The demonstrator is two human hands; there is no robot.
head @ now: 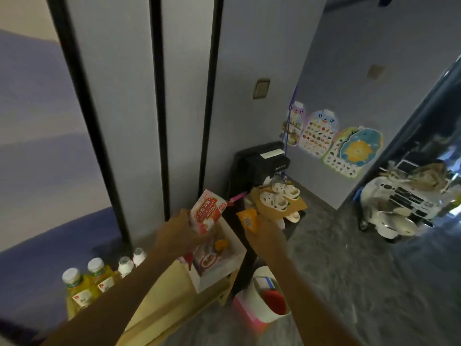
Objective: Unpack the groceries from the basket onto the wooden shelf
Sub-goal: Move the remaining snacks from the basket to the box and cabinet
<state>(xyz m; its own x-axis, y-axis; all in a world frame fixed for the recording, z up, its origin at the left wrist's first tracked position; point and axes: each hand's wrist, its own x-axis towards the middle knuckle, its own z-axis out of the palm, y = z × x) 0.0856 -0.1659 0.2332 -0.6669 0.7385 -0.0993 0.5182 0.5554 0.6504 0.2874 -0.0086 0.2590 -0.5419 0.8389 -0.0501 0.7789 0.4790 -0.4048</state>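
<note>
Left hand (178,233) curling fingers round red-and-white snack packet (207,212), holding it tilted above white box (234,248) at right end of wooden shelf (169,298). Right hand (267,237) gripping orange packet (247,219), just right of box. Yellow juice bottles (79,289) and small white bottles (126,265) standing in row on shelf left part. White basket (262,313) sitting on floor beside shelf, holding red item.

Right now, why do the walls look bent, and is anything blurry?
Head view: the wide-angle lens bows the black strips; the room is dim and bluish; the red-and-white packet in the left hand and the orange packet in the right hand look soft; the white toy car is brightest.
</note>
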